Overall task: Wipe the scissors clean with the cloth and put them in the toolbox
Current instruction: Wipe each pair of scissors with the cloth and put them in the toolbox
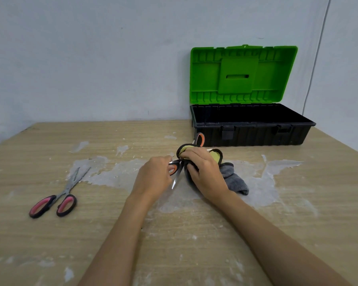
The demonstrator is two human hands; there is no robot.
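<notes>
A pair of orange-handled scissors (pixel 177 175) is spread wide open just above the table's middle. My left hand (pixel 154 178) grips one orange handle loop; the other loop sticks up behind my right hand, near the toolbox front. One bare blade points down towards me. My right hand (pixel 205 174) grips the cloth (pixel 235 179), grey outside and yellow-green inside, bunched over where the other blade would be, which is hidden. The black toolbox (pixel 256 137) stands open at the back right, its green lid (pixel 242 75) upright against the wall. Its inside looks dark.
A second pair of scissors (pixel 57 200), with pink and black handles, lies flat on the left of the wooden table (pixel 194 244), blades slightly apart and pointing away. White dried smears cover the table's middle. A wall rises behind the table, and a thin cable runs down it at the far right.
</notes>
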